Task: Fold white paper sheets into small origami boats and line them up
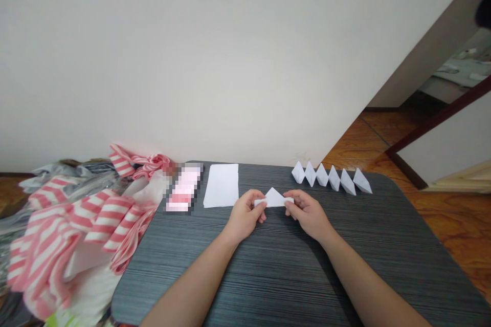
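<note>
A folded white paper (273,198), shaped like a triangle with a band along its lower edge, is held above the table by both hands. My left hand (247,213) pinches its left end between thumb and fingers. At the opposite end, my right hand (307,213) grips the paper the same way. To the left lies a stack of white paper sheets (221,186). Several folded paper boats (322,175) stand in a row at the back right of the table.
The dark wood-grain table (268,276) meets a white wall (215,61) at the back. A blurred-out pinkish rectangle (184,187) lies left of the sheets. Red-and-white striped cloth (49,235) and plastic bags are heaped beside the table. Wooden floor (452,214) shows at right.
</note>
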The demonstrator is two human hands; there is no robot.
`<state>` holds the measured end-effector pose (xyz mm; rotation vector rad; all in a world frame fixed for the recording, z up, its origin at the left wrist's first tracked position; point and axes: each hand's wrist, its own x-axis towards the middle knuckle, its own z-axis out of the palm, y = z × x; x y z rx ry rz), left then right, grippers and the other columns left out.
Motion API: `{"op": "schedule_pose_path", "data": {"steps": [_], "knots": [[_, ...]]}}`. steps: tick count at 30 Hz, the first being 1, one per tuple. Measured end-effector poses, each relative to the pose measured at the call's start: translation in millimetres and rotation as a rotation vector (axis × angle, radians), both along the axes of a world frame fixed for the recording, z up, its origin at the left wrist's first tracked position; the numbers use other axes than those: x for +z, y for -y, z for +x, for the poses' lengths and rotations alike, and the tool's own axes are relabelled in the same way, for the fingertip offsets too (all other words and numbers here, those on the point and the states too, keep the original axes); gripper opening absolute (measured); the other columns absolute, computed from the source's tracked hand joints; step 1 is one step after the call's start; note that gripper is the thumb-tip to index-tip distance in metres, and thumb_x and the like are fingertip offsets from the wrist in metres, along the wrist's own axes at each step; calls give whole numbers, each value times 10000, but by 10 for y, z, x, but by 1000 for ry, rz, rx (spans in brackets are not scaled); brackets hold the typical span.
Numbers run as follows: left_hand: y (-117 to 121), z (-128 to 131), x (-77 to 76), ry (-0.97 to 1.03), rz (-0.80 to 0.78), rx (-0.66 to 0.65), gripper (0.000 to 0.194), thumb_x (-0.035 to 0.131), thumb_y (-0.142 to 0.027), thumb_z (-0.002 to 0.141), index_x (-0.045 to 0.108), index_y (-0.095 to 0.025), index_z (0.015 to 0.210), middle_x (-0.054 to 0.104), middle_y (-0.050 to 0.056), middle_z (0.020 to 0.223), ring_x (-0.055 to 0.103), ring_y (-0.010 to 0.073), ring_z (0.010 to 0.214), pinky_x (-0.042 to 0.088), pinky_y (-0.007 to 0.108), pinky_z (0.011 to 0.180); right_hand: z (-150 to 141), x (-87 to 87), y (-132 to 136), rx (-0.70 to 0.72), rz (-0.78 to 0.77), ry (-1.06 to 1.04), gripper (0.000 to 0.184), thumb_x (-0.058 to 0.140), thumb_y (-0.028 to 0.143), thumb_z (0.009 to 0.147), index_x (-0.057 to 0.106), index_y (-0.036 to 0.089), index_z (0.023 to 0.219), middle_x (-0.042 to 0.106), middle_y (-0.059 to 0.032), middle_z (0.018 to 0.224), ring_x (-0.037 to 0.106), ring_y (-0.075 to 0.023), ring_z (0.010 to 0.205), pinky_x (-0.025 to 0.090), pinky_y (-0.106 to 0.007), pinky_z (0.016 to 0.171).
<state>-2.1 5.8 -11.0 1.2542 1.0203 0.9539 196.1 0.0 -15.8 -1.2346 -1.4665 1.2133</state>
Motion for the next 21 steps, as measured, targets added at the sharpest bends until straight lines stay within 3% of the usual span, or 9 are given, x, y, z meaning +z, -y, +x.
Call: {"op": "schedule_pose_path", "data": {"steps": [10,17,21], "knots": [[23,6,51,-64,-2,-68,429,574,-279,773,428,-196,1168,568,-19,686,534,87,504,415,191,471,8,-44,-10,-5,-7,39,260,560,314,814,561,172,1031,582,6,604,503,-114,509,387,-229,493],[40,11,112,-199,24,-138,252,537,-346,798,594,-149,945,619,27,777,477,66,489,362,188,466,-17,-43,1,24,-22,36,263,574,315,800,565,172,1021,574,8,605,526,-119,521,391,-224,485],[34,3,110,-236,51,-150,226,507,-334,816,610,-138,862,604,11,710,458,69,490,340,189,473,-23,-48,-3,35,-27,41,267,571,325,804,565,173,1023,578,8,596,510,-116,511,383,-221,476]]}}
